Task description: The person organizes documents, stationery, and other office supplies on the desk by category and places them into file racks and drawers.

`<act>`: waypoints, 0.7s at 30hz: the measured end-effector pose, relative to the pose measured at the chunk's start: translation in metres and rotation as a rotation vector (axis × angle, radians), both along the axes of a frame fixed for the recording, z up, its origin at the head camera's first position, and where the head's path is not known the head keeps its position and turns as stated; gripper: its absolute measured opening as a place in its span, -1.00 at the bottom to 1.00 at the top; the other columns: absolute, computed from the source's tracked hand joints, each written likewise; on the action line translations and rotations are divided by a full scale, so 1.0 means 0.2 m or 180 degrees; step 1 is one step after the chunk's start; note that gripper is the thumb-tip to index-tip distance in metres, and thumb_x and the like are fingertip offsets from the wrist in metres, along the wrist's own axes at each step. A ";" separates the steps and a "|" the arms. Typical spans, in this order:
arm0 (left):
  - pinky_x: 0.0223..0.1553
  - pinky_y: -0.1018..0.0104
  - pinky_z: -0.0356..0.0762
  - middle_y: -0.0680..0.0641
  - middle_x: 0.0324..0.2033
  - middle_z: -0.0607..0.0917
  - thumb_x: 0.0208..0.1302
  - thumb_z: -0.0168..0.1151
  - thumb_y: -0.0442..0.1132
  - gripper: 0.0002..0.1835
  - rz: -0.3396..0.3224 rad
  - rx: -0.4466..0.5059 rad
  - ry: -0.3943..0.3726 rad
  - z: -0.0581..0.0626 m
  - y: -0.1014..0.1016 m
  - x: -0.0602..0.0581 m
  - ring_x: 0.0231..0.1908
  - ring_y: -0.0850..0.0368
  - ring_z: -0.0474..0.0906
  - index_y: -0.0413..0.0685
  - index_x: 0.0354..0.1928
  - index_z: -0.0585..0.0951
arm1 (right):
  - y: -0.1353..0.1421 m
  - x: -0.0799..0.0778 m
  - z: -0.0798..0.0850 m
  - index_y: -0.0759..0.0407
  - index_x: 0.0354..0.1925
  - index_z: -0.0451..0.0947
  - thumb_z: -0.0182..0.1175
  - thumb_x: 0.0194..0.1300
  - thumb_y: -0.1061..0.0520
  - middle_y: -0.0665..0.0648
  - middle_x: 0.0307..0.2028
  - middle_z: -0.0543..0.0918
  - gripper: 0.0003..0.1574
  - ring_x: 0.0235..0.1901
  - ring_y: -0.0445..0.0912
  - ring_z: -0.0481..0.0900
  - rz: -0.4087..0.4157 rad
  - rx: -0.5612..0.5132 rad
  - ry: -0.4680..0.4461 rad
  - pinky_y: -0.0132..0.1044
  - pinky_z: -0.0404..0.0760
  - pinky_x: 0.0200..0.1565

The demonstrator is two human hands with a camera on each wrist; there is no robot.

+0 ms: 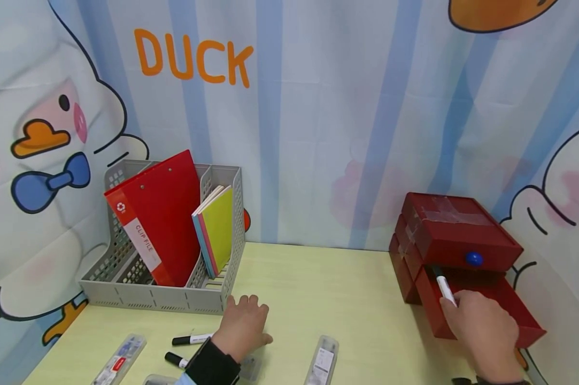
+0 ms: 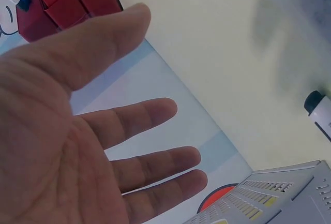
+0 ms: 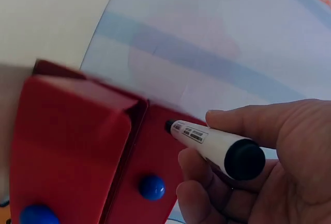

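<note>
My right hand (image 1: 484, 329) pinches a white marker with a black cap (image 3: 207, 144) between thumb and fingers. In the head view the marker (image 1: 445, 289) overlaps the pulled-out lower drawer (image 1: 525, 321) of a dark red drawer box (image 1: 457, 230). Blue knobs (image 3: 152, 187) show on the drawer fronts in the right wrist view. Over the table in front of the grey organizer, my left hand (image 1: 243, 326) has its fingers spread and holds nothing. Two black-capped markers (image 1: 191, 339) (image 1: 176, 359) lie on the table beside that hand's wrist, partly hidden by it.
The grey organizer (image 1: 154, 299) at the left back holds a red clip file (image 1: 169, 214) and thin colored notebooks (image 1: 219, 230). Clear plastic cases (image 1: 118, 361) (image 1: 323, 361) lie near the table's front. A duck-print curtain (image 1: 313, 133) hangs behind.
</note>
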State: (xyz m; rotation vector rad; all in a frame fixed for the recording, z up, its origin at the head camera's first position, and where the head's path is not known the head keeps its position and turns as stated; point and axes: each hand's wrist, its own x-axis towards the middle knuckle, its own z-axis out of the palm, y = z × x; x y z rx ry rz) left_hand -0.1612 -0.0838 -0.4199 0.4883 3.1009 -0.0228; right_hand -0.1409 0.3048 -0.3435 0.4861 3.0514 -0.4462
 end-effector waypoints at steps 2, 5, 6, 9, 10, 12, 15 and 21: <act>0.12 -0.32 0.34 -0.19 -0.16 0.63 -0.03 0.54 0.16 -0.45 0.0005 -0.0006 -0.0008 0.00 0.00 0.00 -0.03 -0.18 0.54 -0.08 -0.12 0.69 | 0.04 -0.02 0.01 0.39 -0.13 0.56 0.26 0.32 -0.05 0.16 -0.52 0.54 -0.51 -0.50 0.05 0.44 0.0019 0.0042 -0.0026 -0.11 0.49 -0.46; 0.12 -0.31 0.34 -0.19 -0.15 0.63 -0.02 0.53 0.17 -0.45 0.0029 -0.0019 -0.0039 0.00 -0.01 0.00 -0.02 -0.17 0.53 -0.07 -0.12 0.68 | 0.08 -0.06 0.01 0.34 -0.30 0.58 0.22 0.32 -0.02 0.17 -0.54 0.53 -0.61 -0.50 0.07 0.44 0.0054 0.0068 -0.0071 -0.07 0.50 -0.43; 0.12 -0.31 0.34 -0.18 -0.15 0.63 -0.02 0.53 0.17 -0.45 0.0035 -0.0028 -0.0044 0.00 -0.01 0.00 -0.02 -0.17 0.53 -0.07 -0.12 0.68 | 0.09 -0.07 0.00 0.32 -0.35 0.58 0.21 0.32 -0.01 0.18 -0.54 0.53 -0.62 -0.49 0.09 0.44 0.0055 0.0075 -0.0089 -0.05 0.50 -0.41; 0.12 -0.31 0.35 -0.18 -0.16 0.63 -0.02 0.53 0.17 -0.45 0.0047 -0.0043 -0.0044 0.00 -0.01 0.01 -0.02 -0.17 0.53 -0.07 -0.12 0.68 | 0.10 -0.12 -0.02 0.29 -0.45 0.57 0.19 0.29 0.04 0.24 -0.50 0.54 -0.66 -0.44 0.16 0.45 0.0066 0.0086 -0.0121 0.10 0.52 -0.33; 0.12 -0.31 0.35 -0.18 -0.16 0.63 -0.01 0.53 0.17 -0.45 0.0043 -0.0050 -0.0034 0.00 -0.01 0.01 -0.02 -0.18 0.53 -0.07 -0.12 0.68 | 0.10 -0.14 -0.03 0.30 -0.45 0.57 0.18 0.28 0.05 0.25 -0.49 0.54 -0.67 -0.42 0.18 0.45 0.0075 0.0093 -0.0129 0.15 0.52 -0.30; 0.12 -0.32 0.34 -0.19 -0.16 0.63 -0.01 0.53 0.16 -0.46 0.0034 -0.0051 -0.0020 0.01 -0.01 0.01 -0.02 -0.18 0.53 -0.08 -0.12 0.68 | 0.11 -0.18 -0.04 0.32 -0.43 0.59 0.18 0.28 0.06 0.27 -0.46 0.55 -0.67 -0.40 0.20 0.45 0.0120 0.0106 -0.0133 0.23 0.53 -0.26; 0.13 -0.33 0.34 -0.18 -0.17 0.63 -0.01 0.53 0.16 -0.46 0.0022 -0.0041 -0.0005 0.01 -0.02 0.01 -0.02 -0.18 0.53 -0.08 -0.13 0.68 | 0.12 -0.23 -0.07 0.35 -0.40 0.62 0.16 0.31 0.05 0.27 -0.47 0.57 -0.64 -0.41 0.19 0.47 0.0185 0.0073 -0.0137 0.21 0.54 -0.28; 0.13 -0.34 0.34 -0.18 -0.18 0.63 0.00 0.52 0.15 -0.47 0.0021 -0.0020 -0.0049 0.00 -0.02 0.01 -0.03 -0.18 0.53 -0.08 -0.14 0.68 | 0.15 -0.29 -0.13 0.38 -0.33 0.62 0.13 0.31 0.05 0.28 -0.47 0.54 -0.63 -0.42 0.17 0.47 0.0153 -0.0060 -0.0255 0.04 0.50 -0.38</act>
